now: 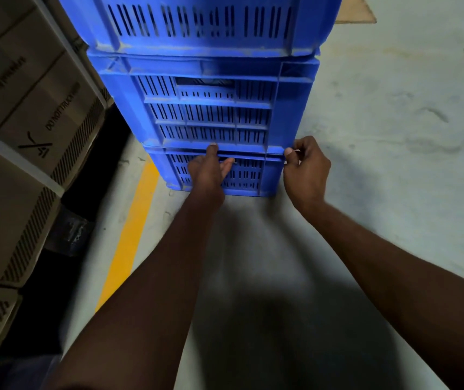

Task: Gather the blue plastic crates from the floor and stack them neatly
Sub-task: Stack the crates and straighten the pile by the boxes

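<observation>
Close against the shelved cardboard boxes point(28, 108) and inside the yellow line point(132, 235), probably to keep the aisle free, the blue crates stand in one stack: bottom crate point(247, 175) on the floor point(394, 136), middle crate point(211, 114) and top crate point(202, 23) above. The left hand point(208, 173), arm stretched straight down, hooks its fingers into the bottom crate's handle slot, thumb up against the seam. The right hand point(306, 167), wrist bent inward, pinches that crate's rim at the right corner, apparently to square the stack.
</observation>
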Tool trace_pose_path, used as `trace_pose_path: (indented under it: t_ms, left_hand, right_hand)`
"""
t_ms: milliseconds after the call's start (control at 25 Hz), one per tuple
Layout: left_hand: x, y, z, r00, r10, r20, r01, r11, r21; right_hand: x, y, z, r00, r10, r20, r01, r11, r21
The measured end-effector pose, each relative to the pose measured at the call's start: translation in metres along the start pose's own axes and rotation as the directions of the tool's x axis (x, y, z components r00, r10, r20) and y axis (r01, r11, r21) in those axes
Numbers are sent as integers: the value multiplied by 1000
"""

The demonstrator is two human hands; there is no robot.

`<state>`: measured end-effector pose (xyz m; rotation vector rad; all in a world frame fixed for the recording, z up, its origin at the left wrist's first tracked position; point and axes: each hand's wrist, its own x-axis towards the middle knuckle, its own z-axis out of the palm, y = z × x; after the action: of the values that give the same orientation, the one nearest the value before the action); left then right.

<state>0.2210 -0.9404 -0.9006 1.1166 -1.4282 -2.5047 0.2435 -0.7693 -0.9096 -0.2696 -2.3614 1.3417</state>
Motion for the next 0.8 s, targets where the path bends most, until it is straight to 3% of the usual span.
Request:
trace_pose_path:
  t_ms: [240,320,360,400,480,560,680,800]
  left_hand:
    - [-2,0,-6,1000,21,5,-21,1000,-5]
    - [-17,1,-2,987,134,-88,-125,987,105]
    - [-24,3,3,934,294,-204,-237,935,263]
    - [-33,10,7,814,515,-267,-391,827,404]
    - [-49,35,22,462,877,-132,-736,462,495]
    - [-67,61,39,236,968,84,-898,185,399]
    - [-85,74,47,94,964,250,-898,-26,439]
    - [-81,74,42,35,911,410,-849,-189,493]
  right_hand:
    - [-4,1,-1,999,-33,1,33,997,-73]
    - [-10,-4,-2,1000,2,-1,-2,995,-105]
    - [-12,-13,-4,999,11,-35,-15,994,-106]
    - [-12,-25,-5,996,-3,-89,-3,998,-65]
    - [-2,-66,-13,961,-107,-253,135,986,95]
    - [14,-106,-26,908,-210,-363,280,948,152]
    - [35,-133,-42,903,-280,-327,342,928,146]
    - [53,-129,-55,929,-230,-289,299,929,220]
